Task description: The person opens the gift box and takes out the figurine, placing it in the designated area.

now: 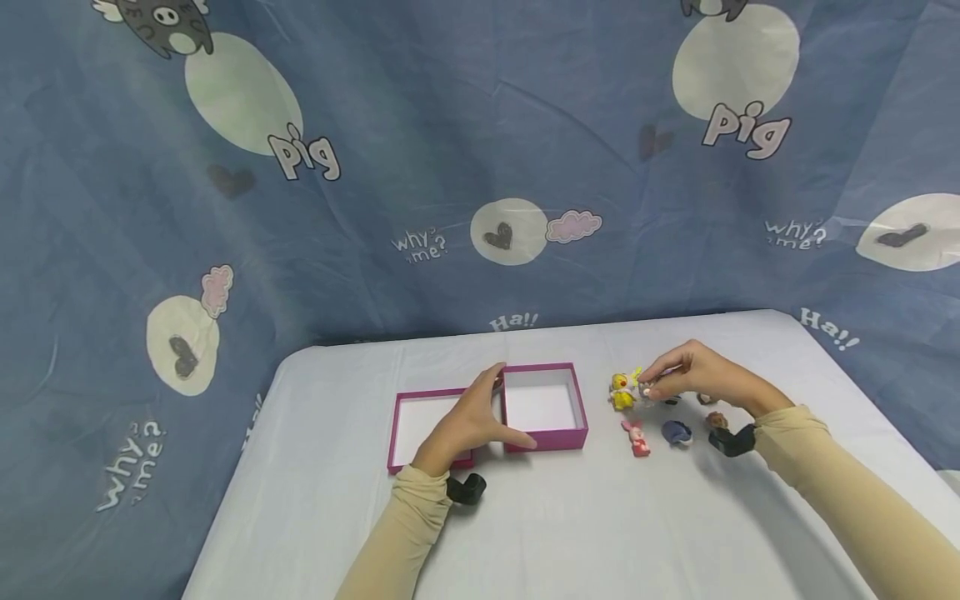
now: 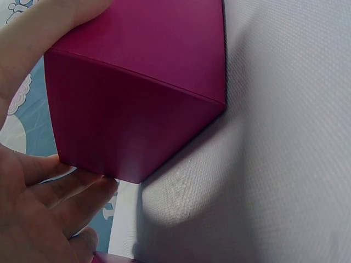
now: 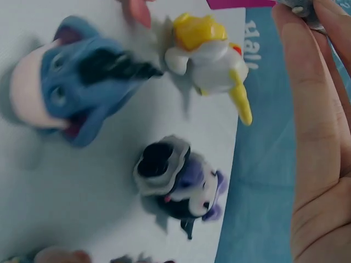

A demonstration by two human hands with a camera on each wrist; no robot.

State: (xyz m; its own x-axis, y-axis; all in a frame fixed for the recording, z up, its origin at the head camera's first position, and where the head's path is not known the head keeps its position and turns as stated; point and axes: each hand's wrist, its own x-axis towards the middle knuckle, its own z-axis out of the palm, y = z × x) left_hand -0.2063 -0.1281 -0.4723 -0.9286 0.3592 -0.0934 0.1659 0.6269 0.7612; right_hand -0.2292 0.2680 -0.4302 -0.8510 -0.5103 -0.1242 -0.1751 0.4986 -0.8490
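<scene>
My left hand [image 1: 468, 421] grips an open magenta box [image 1: 546, 439] with a white inside, thumb along its front and fingers at its back left corner. In the left wrist view the box's magenta walls [image 2: 131, 115] fill the space between thumb and fingers. Above the table at the right, my right hand [image 1: 697, 375] pinches a small grey figurine [image 1: 646, 389] between thumb and fingertips. Only part of that grey figurine [image 3: 300, 7] shows at the top of the right wrist view. Close by stands a yellow figurine [image 1: 622, 393].
A shallow magenta-rimmed tray or lid [image 1: 393, 433] lies left of the box, partly under my left forearm. Around the right hand are a pink figurine [image 1: 637, 439], a blue donkey figurine [image 1: 677, 432], a brown one [image 1: 717, 420] and a black, white and purple one [image 3: 184, 181].
</scene>
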